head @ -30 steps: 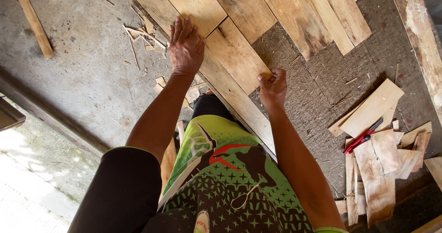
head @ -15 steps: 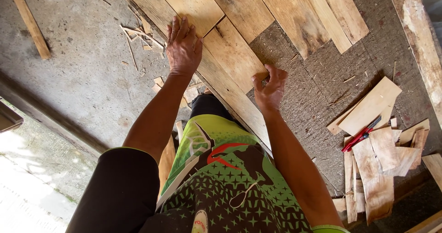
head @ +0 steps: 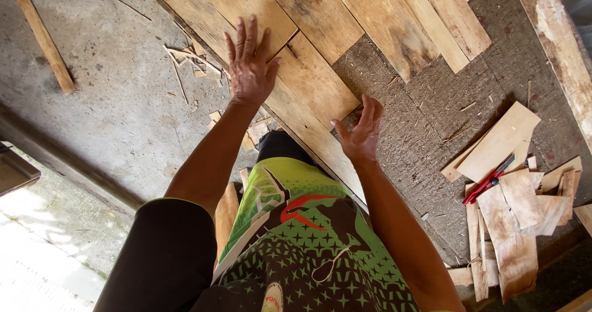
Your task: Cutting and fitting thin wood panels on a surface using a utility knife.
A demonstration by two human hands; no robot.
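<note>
My left hand (head: 250, 65) lies flat, fingers spread, on a long pale wooden strip (head: 203, 22) at the left edge of a panel of laid wood pieces. My right hand (head: 361, 130) is open, fingers apart, raised just above the end of a short wooden plank (head: 314, 81) where it meets the rough grey-brown backing board (head: 425, 102). It holds nothing. Below the hands are my knees in green patterned shorts (head: 296, 225).
Loose cut veneer pieces (head: 512, 213) and a red-handled cutter (head: 487, 179) lie at the right. Wood slivers (head: 185, 59) litter the concrete floor (head: 111, 108). A thin wooden batten (head: 40, 34) lies at the far left. A weathered beam (head: 555, 41) runs down the right edge.
My right hand, closed at the plank's end a second ago, has opened and lifted. The left hand stays flat on the strip.
</note>
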